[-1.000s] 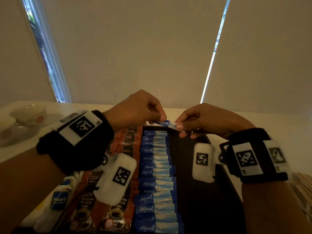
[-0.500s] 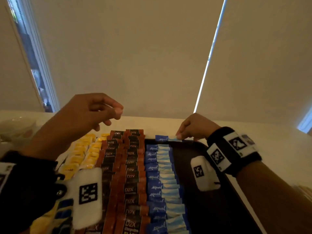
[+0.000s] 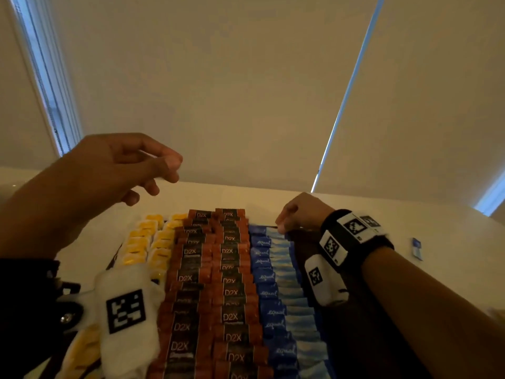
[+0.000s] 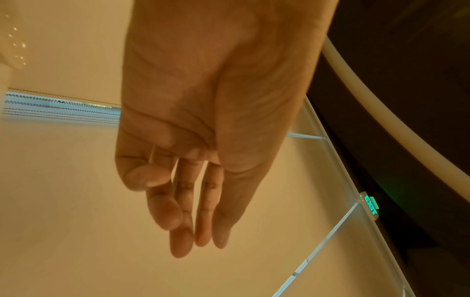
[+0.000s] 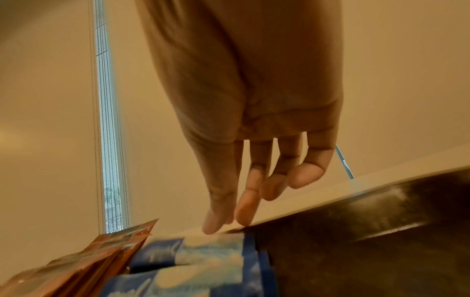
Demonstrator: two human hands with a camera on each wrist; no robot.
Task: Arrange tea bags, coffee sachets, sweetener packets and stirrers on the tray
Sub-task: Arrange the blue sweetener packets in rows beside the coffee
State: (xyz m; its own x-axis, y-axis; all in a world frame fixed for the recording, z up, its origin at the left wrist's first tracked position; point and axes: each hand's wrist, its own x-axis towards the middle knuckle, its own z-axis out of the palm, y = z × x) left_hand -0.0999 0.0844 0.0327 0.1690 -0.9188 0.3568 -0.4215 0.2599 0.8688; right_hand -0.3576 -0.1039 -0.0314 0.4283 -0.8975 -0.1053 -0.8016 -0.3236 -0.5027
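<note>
right hand (image 3: pixel 297 214) fingertips press top sweetener packet (image 5: pixel 211 249), tray (image 5: pixel 356 231) 12 o'clock end, nothing pinched | left hand (image 3: pixel 117 170) raised at 10 o'clock, loose, empty | packet probably light, thin, slippery; pinch short edges

Sweetener packet (image 3: pixel 266 231) now released, laid down

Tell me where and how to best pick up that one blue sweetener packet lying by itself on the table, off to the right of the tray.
The loose sweetener packet lies flat and alone on the white table, right of the tray. The right hand is nearer. Come from above and pinch its long edges between thumb and forefinger; being thin and flat, it may need sliding or tipping up first.
</note>
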